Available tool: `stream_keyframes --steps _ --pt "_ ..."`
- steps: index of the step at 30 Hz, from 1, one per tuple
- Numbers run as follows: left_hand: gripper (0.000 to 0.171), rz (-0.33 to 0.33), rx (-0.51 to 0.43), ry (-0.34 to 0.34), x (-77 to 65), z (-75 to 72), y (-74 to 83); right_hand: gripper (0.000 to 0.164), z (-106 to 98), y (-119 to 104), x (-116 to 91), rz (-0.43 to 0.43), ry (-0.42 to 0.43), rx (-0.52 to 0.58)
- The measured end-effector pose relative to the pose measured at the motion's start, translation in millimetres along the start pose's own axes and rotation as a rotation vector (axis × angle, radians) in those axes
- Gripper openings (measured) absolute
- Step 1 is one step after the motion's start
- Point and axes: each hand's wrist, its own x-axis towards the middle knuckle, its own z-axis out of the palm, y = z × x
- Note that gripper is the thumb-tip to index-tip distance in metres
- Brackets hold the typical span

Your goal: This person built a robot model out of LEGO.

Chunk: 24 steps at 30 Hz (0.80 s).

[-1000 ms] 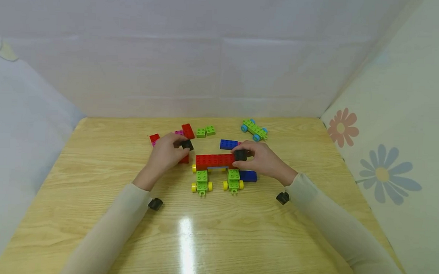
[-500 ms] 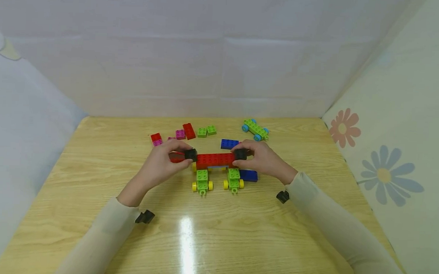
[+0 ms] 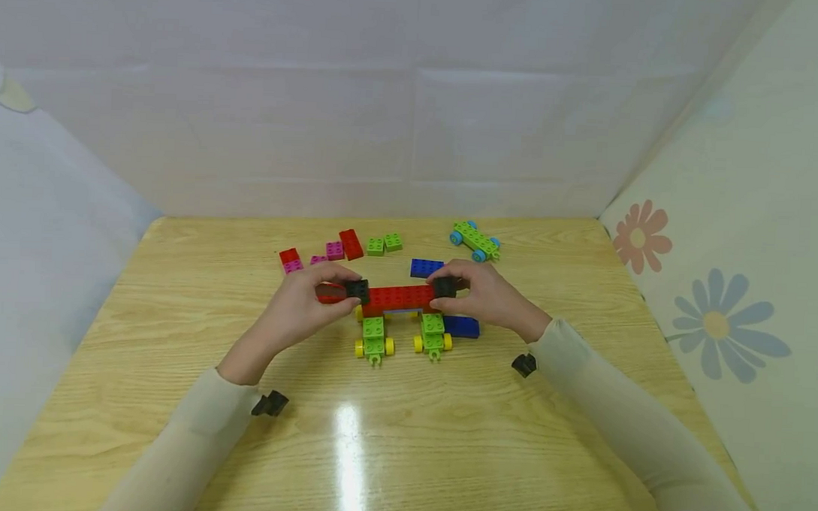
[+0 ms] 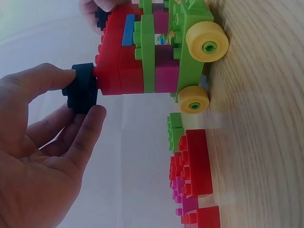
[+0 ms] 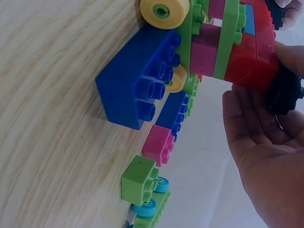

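A built toy of stacked bricks has a long red top (image 3: 399, 296) and green wheeled bases (image 3: 374, 335) with yellow wheels. My left hand (image 3: 297, 308) pinches a black brick (image 4: 84, 90) between thumb and fingers at the red top's left end. In the left wrist view that brick meets the red studs; whether it is fully seated I cannot tell. At the opposite end, my right hand (image 3: 485, 294) grips another black brick (image 3: 444, 287), which sits against the red top. Magenta bricks (image 4: 166, 69) show between the green layers.
Behind the build lie a red brick (image 3: 351, 244), small green bricks (image 3: 384, 244), a blue brick (image 3: 426, 268) and a green car base (image 3: 475, 241) with blue wheels. Another blue brick (image 3: 462, 327) lies close by its right side. Loose pink and red bricks (image 3: 290, 260) are at left.
My left hand has brought its black brick right and slightly down, from beside the build to the red top's left end. The right hand stays at the other end, nearly still.
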Motion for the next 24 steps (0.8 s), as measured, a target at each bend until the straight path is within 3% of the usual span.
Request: stream_keyframes --steps 6,24 --pt "0.032 0.026 0.052 -0.016 0.6 -1.0 2.1 0.041 0.9 -2.3 -0.2 0.000 -0.004 -0.002" --pt "0.032 0.031 0.069 -0.076 6.5 -3.5 5.1 0.041 1.7 -0.4 1.2 -0.011 -0.003 -0.005"
